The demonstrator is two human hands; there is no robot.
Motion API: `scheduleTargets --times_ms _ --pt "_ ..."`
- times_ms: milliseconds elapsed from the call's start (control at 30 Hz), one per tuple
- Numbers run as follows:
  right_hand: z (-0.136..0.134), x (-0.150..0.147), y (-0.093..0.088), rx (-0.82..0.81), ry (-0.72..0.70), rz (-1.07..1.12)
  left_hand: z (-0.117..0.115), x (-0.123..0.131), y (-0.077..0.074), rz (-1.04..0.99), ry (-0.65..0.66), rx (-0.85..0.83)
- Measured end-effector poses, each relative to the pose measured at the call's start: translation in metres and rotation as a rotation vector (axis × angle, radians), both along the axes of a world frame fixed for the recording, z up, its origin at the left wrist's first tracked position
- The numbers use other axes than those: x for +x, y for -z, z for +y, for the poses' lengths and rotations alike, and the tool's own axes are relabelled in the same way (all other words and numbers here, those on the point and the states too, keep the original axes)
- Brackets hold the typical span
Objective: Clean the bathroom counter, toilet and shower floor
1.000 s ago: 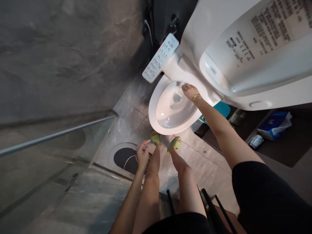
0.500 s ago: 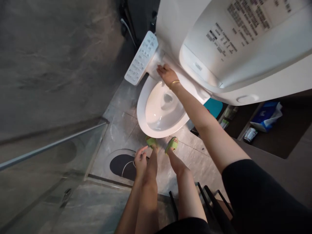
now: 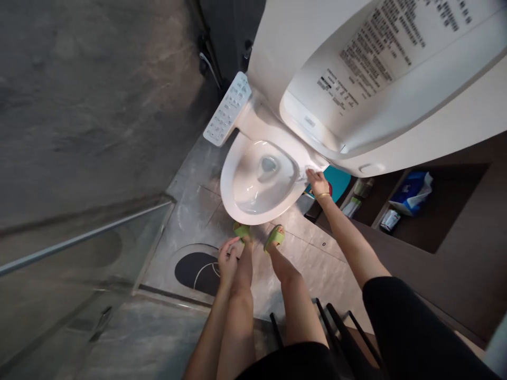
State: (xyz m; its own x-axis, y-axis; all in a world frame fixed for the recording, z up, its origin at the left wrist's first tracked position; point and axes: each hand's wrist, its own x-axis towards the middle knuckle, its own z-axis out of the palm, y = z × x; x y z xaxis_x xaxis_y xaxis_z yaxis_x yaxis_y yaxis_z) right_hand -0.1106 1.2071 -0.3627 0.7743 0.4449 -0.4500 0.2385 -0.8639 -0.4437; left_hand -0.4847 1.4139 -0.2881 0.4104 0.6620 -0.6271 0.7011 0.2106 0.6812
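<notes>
Toilet bowl [image 3: 253,184] is sitting white and open below us, its rim facing up, with the raised lid and seat [image 3: 356,74] leaning back above it and showing a printed label. We are reaching our right hand [image 3: 318,182] out to the right edge of the bowl, where the fingers are touching the rim just under the lifted seat; they are bunched together there, though we cannot tell whether they are pinching anything. A thin gold bracelet [image 3: 322,196] is circling that wrist. Our left hand [image 3: 227,258] is hanging low beside our left knee, its fingers loosely curled and gripping nothing. We are standing right in front of the bowl in green slippers [image 3: 274,237], toes nearly touching its base. A white control panel [image 3: 226,110] with rows of buttons is jutting out from the left side of the seat. On the tiled floor [image 3: 312,264], a dark round mat [image 3: 196,272] is lying near our left hand. To the right, a recessed dark shelf [image 3: 447,221] is holding a blue packet [image 3: 410,191] and a small can, and something teal [image 3: 336,182] is showing just behind our right hand. A glass shower partition [image 3: 79,253] is running along the left.
</notes>
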Motion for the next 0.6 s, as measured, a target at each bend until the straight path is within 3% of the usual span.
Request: scheduleTargets --times_ms 100,267,433,600 --pt "-0.027 -0.056 0.008 -0.034 0.166 0.046 -0.011 -0.007 0.003 -0.011 0.007 -0.021" --pt "-0.010 -0.130 0.000 -0.063 0.489 0.105 -0.020 -0.007 -0.007 -0.045 0.044 -0.069" --pt "0.006 -0.153 -0.031 -0.004 0.809 0.145 -0.002 0.015 -0.029 -0.094 0.107 -0.061" --pt "-0.005 -0.148 -0.050 0.104 1.041 0.177 0.016 0.043 -0.039 -0.116 0.151 -0.009"
